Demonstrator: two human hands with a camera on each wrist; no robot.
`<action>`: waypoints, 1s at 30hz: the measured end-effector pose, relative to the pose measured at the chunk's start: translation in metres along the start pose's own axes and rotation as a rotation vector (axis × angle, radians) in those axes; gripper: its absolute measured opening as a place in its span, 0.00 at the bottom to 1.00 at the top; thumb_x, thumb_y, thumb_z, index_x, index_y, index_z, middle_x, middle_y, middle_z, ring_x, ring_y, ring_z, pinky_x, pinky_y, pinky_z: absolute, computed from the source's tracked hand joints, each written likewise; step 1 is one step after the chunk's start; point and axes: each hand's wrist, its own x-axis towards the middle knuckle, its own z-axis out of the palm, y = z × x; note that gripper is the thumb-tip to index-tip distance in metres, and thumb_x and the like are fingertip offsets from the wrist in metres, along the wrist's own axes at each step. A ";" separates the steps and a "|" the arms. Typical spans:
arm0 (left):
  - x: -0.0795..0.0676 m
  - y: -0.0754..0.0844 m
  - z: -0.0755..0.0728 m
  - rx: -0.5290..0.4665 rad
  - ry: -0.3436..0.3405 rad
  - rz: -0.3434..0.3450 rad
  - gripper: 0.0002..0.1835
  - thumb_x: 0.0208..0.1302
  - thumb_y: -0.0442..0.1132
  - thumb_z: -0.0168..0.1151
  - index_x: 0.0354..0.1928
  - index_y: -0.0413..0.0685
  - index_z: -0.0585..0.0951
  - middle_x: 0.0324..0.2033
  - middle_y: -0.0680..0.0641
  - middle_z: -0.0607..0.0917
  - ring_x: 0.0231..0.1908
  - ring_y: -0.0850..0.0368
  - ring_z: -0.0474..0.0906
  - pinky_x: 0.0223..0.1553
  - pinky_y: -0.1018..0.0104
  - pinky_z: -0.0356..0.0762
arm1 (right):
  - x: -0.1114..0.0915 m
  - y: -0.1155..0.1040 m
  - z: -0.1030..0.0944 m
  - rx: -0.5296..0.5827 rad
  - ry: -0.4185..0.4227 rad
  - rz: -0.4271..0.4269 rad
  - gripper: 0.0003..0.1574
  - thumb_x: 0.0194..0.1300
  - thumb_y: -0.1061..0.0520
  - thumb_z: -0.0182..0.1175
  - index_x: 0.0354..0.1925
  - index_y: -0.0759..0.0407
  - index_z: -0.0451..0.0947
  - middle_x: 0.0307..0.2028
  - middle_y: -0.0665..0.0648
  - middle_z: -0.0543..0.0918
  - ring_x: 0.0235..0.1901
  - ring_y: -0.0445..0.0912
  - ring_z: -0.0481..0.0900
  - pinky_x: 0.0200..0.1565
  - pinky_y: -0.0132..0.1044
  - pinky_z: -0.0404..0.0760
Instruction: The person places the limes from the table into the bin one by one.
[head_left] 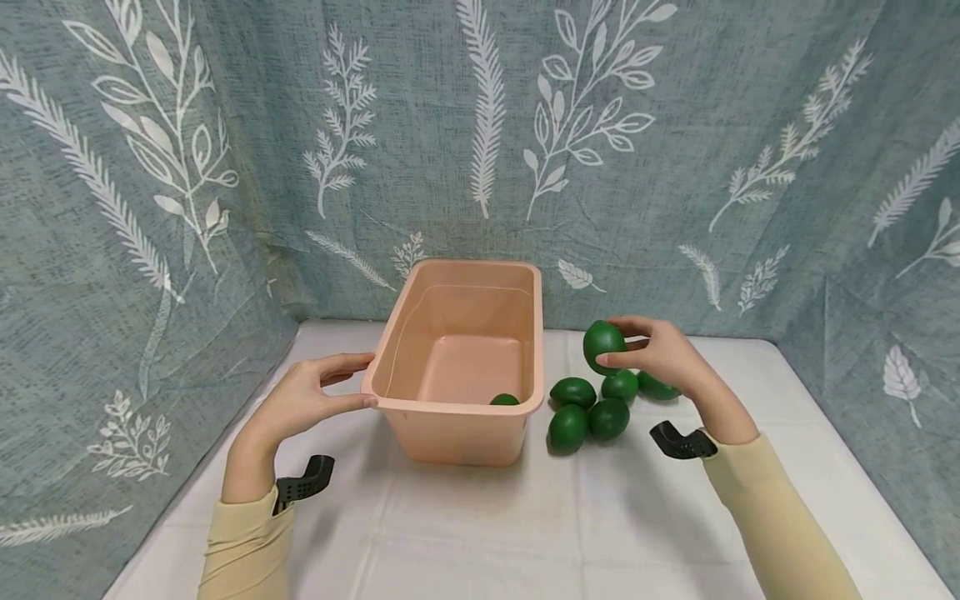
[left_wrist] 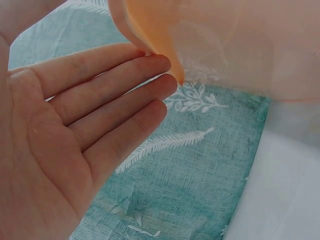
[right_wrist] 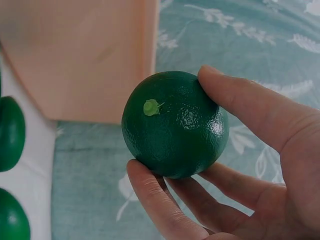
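Note:
My right hand [head_left: 654, 354] pinches a dark green lime [head_left: 603, 347] between thumb and fingers, raised above other limes on the table. In the right wrist view the held lime [right_wrist: 175, 125] shows a pale stem end. Several limes [head_left: 567, 428] lie just right of the peach plastic bin [head_left: 459, 435]. Inside the bin, near its front right corner, one lime [head_left: 505, 400] peeks over the rim. My left hand [head_left: 300, 398] is at the bin's left rim, thumb by the front corner. Its fingers [left_wrist: 115, 90] are straight, their tips at the rim in the left wrist view.
A white cloth [head_left: 465, 533] covers the table. Behind and along both sides hangs a blue-green curtain [head_left: 420, 125] with white leaf prints. A black wrist camera [head_left: 306, 482] sits on the left wrist, another black camera [head_left: 681, 442] on the right.

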 end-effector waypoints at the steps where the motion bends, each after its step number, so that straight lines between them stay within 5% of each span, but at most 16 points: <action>1: 0.000 0.000 0.000 0.000 -0.001 0.001 0.33 0.55 0.52 0.70 0.62 0.50 0.75 0.59 0.47 0.78 0.60 0.42 0.72 0.60 0.48 0.73 | 0.002 -0.003 0.000 0.000 -0.002 -0.002 0.50 0.52 0.38 0.69 0.68 0.52 0.64 0.61 0.62 0.72 0.58 0.57 0.75 0.54 0.51 0.80; 21: 0.001 -0.001 -0.001 0.009 0.000 -0.003 0.34 0.54 0.53 0.70 0.62 0.50 0.75 0.59 0.47 0.78 0.60 0.43 0.72 0.60 0.49 0.73 | 0.036 -0.070 0.018 0.012 -0.047 -0.091 0.45 0.50 0.39 0.71 0.65 0.43 0.68 0.60 0.54 0.74 0.57 0.53 0.76 0.55 0.50 0.79; 30: 0.000 -0.001 0.000 0.008 0.000 -0.006 0.34 0.54 0.53 0.70 0.62 0.50 0.75 0.59 0.47 0.78 0.60 0.42 0.72 0.60 0.49 0.73 | 0.050 -0.089 0.035 0.028 -0.107 -0.121 0.45 0.51 0.41 0.71 0.65 0.47 0.68 0.61 0.53 0.73 0.57 0.51 0.75 0.54 0.46 0.81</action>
